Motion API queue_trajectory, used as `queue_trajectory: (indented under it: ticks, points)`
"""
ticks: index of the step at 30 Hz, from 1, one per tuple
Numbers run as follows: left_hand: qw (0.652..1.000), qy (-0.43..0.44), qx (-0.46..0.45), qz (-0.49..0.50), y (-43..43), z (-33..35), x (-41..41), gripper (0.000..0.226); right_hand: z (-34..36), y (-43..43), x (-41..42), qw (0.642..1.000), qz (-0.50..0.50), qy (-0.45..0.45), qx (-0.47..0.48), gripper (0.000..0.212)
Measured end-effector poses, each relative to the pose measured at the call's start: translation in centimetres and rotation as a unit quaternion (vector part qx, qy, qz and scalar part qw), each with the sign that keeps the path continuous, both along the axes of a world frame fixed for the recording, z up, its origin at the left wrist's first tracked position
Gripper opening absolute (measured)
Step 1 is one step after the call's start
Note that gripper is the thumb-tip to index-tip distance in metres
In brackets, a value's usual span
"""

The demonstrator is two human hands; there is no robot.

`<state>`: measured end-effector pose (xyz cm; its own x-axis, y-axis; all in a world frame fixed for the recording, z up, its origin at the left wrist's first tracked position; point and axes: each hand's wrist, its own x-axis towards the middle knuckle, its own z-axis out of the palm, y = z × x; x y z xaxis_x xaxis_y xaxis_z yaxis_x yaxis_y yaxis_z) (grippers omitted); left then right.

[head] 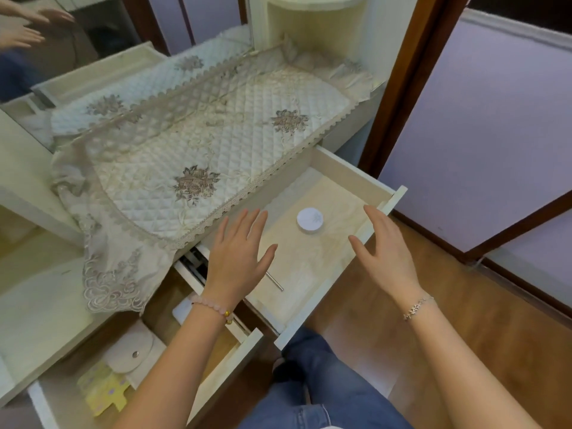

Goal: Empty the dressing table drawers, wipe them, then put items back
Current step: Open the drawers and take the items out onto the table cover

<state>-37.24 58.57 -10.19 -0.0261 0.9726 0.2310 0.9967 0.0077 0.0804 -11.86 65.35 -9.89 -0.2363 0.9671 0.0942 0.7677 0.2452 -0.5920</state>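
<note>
The upper drawer (346, 168) of the cream dressing table is pulled out. A pale liner covers its floor, and on it lie a small round white jar (309, 220) and a thin metal stick (275, 281). My left hand (238, 258) hovers over the drawer's left part with fingers straight and spread, holding nothing. My right hand (383, 252) hovers over the drawer's front right edge, also spread and empty. The jar lies between the two hands, touched by neither. A lower drawer (229, 363) at bottom left stands out too, holding a white snap pouch (131, 351) and a yellow patterned packet (103, 388).
A quilted, lace-edged cloth (198, 137) with embroidered flowers covers the tabletop and hangs over its left front. A mirror (77, 51) stands behind, a round-topped shelf niche (312, 26) at the back right. My jeans-clad leg (325, 382) is below the drawer. Wooden floor (433, 305) and purple doors lie right.
</note>
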Motion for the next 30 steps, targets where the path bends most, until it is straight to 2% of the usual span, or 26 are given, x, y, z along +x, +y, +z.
queue_trajectory:
  ticks: [5, 14, 21, 30]
  points:
    - [1.000, -0.004, 0.009, -0.014, -0.3, 1.4, 0.5, 0.062, 1.8, -1.1, 1.3, 0.999, -0.010, -0.037, 0.031, 0.064]
    - [0.998, -0.031, 0.006, -0.046, 1.1, 2.5, 3.2, 0.060, 2.6, -1.4, 3.9, 0.998, -0.036, -0.055, 0.024, 0.063]
    - [0.998, -0.024, -0.001, -0.051, 3.3, 2.6, 6.4, 0.060, 2.2, 1.0, 5.8, 0.998, -0.049, -0.043, 0.025, 0.063]
    - [0.999, -0.030, -0.005, -0.024, 8.7, 2.6, 14.8, 0.061, 2.8, 7.2, 14.2, 0.998, 0.000, -0.061, 0.033, 0.061]
